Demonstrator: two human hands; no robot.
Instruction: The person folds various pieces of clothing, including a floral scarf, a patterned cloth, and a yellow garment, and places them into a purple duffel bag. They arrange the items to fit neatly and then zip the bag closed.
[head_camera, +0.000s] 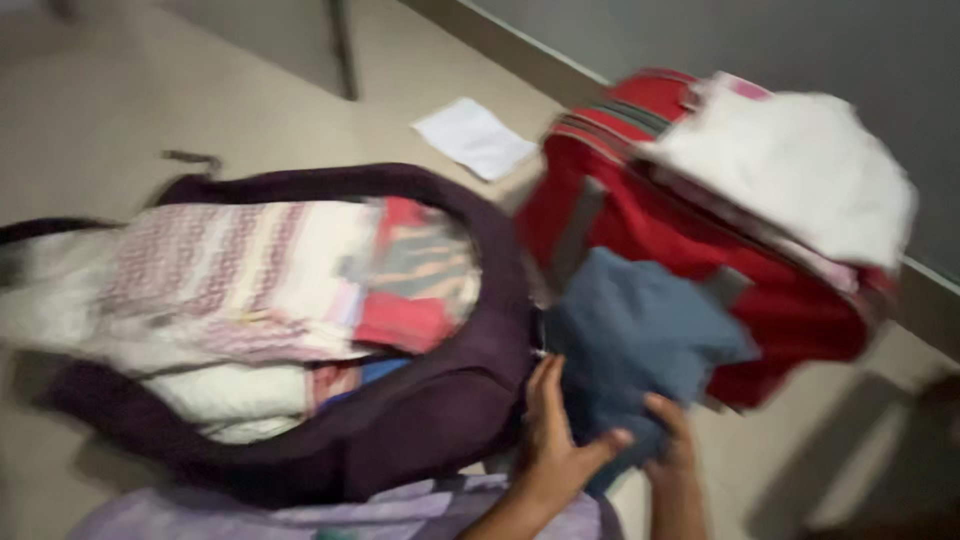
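Left hand: left hand (552, 440) pressed flat against the blue-grey cloth (630, 340), fingers spread.
Right hand: right hand (668, 435) gripping the cloth's lower edge.
Cloth: between purple backpack (440, 400) and red bag (760, 290).
Backpack: open, stuffed with patterned clothes (240, 270).
Floor: white paper (475, 137).

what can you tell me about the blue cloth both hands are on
The blue cloth is a soft, dull blue-grey fabric, bunched and folded loosely rather than flat. It sits between the dark purple bag and the red bag, lying against the red one's front. The left hand presses its lower left side with fingers spread, and the right hand grips its lower edge. The picture is blurred, so seams or print cannot be made out.
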